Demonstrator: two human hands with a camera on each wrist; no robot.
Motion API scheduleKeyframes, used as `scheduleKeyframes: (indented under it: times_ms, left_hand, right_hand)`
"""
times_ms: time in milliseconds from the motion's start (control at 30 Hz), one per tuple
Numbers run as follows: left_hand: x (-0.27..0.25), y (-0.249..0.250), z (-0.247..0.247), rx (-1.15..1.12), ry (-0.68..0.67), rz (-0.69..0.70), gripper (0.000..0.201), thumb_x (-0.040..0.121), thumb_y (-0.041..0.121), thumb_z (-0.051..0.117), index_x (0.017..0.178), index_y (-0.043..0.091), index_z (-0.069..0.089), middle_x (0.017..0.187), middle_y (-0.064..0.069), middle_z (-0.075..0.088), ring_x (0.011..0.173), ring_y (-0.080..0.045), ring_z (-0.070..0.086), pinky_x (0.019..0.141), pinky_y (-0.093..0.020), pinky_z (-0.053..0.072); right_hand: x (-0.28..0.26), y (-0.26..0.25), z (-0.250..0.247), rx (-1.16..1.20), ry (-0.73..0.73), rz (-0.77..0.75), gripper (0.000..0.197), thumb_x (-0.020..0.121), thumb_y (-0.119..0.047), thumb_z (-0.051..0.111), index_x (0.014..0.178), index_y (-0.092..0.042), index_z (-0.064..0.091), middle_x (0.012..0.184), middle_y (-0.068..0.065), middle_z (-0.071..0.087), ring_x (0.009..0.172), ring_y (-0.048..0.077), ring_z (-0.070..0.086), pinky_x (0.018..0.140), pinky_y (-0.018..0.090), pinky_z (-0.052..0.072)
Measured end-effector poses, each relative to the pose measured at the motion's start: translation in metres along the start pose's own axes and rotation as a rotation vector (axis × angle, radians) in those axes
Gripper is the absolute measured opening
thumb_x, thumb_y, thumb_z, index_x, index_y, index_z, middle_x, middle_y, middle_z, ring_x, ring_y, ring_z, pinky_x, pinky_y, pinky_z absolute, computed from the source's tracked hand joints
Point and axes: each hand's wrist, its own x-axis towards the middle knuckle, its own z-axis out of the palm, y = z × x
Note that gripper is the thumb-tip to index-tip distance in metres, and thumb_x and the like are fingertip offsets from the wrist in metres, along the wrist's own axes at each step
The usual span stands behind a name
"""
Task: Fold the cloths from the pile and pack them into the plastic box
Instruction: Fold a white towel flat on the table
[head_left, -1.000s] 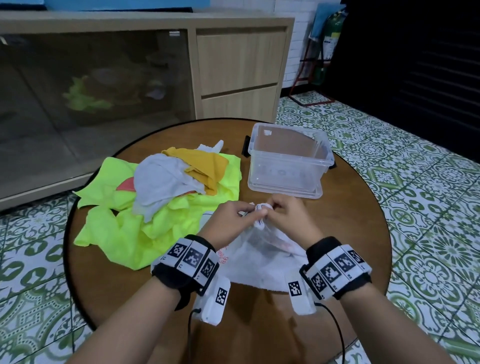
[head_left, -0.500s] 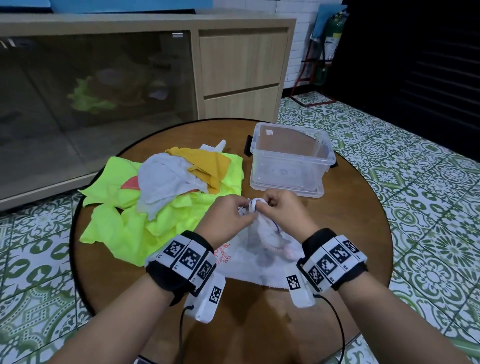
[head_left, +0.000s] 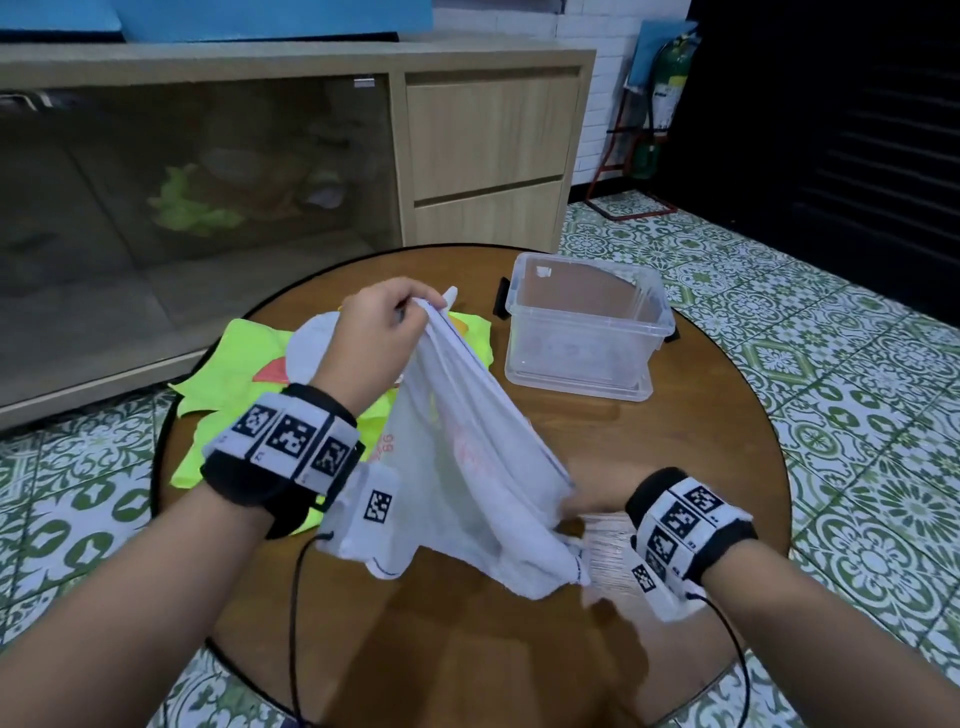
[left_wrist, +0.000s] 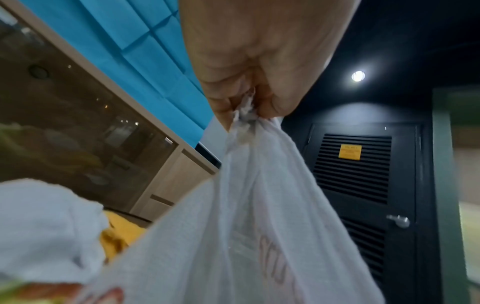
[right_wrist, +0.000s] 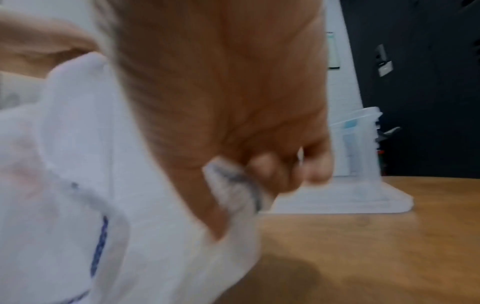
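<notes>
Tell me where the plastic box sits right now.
In the head view the plastic box stands empty on the far right part of the round table, right of the cloth pile, beyond the white cloth held up.

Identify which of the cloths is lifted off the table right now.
The white cloth with faint red print: the left hand grips one corner high, the right hand another low. The neon yellow cloth and the others lie piled.

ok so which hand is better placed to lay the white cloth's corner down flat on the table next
Right. The right hand pinches the thin white cloth low, near the round wooden table; the left hand holds its corner high.
</notes>
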Motion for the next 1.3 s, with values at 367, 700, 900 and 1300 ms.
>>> scheduleKeyframes:
  times_ms: [367,700,900,1300]
  left_hand:
    - [0.035,-0.021,-0.01,0.45,0.067,0.01,0.03,0.086,0.001,0.044,0.1,0.006,0.07,0.111,-0.012,0.064,0.109,-0.033,0.055,0.09,-0.037,0.044]
    - [0.044,-0.006,-0.017,0.372,0.226,0.086,0.028,0.085,0.001,0.044,0.099,0.0,0.069,0.107,-0.018,0.061,0.104,-0.033,0.054,0.087,-0.033,0.04]
    - [0.041,-0.002,-0.023,0.322,0.259,0.113,0.029,0.084,-0.001,0.04,0.097,-0.001,0.066,0.103,-0.019,0.06,0.102,-0.033,0.054,0.086,-0.031,0.039]
    - [0.02,0.042,-0.058,0.144,0.374,0.252,0.022,0.085,0.006,0.034,0.09,0.013,0.055,0.084,0.002,0.052,0.081,-0.014,0.047,0.066,-0.026,0.036]
  right_hand:
    - [-0.037,0.041,-0.099,-0.031,1.184,0.342,0.031,0.096,-0.016,0.041,0.103,0.006,0.062,0.118,0.018,0.044,0.104,0.035,0.048,0.067,0.036,0.038]
    - [-0.066,0.05,-0.122,0.122,1.397,0.233,0.032,0.096,-0.022,0.043,0.108,-0.005,0.067,0.112,0.013,0.063,0.093,0.034,0.058,0.065,0.032,0.038]
    - [-0.076,0.045,-0.127,0.225,1.447,0.133,0.031,0.093,-0.022,0.047,0.112,-0.007,0.067,0.11,0.012,0.066,0.093,0.034,0.06,0.073,0.04,0.048]
    - [-0.121,0.02,-0.138,0.479,1.566,-0.105,0.015,0.08,-0.02,0.038,0.079,-0.021,0.053,0.064,-0.003,0.045,0.058,0.008,0.041,0.057,0.028,0.032]
